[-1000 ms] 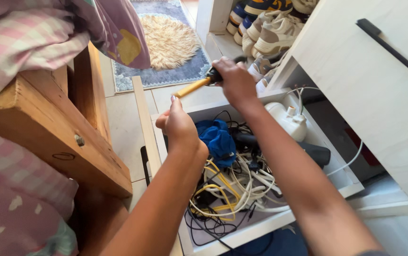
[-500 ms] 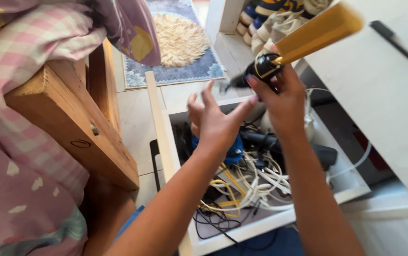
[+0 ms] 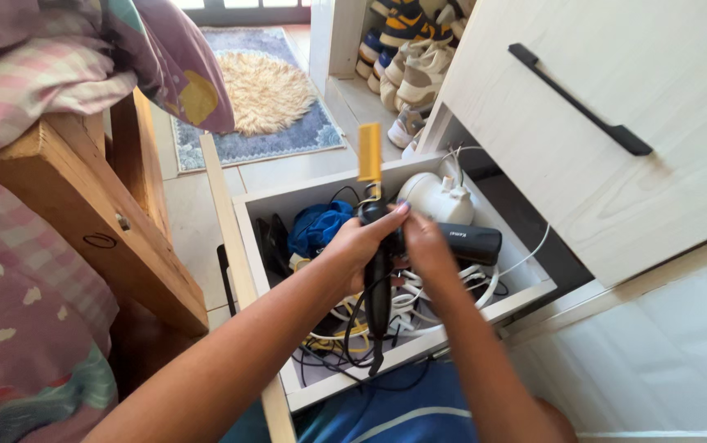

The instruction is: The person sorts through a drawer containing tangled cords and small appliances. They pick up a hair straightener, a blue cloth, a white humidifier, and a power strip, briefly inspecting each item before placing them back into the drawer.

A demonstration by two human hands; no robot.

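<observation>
A bedroom in a home is being shown.

A wooden bed frame (image 3: 82, 205) is being covered by pink checked bedding (image 3: 33, 82); a fluffy round rug (image 3: 267, 90) is lying on the tiled floor (image 3: 189, 213), sneakers (image 3: 411, 70) are being kept in a white cabinet, and an open white drawer (image 3: 501, 303) is being filled with tangled cables (image 3: 419, 299).

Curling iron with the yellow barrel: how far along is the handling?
Done: the curling iron is lifted above the open drawer. In hand: left hand and right hand grip its black handle, barrel upright. Left: its cord trails into the tangled cables.
</observation>
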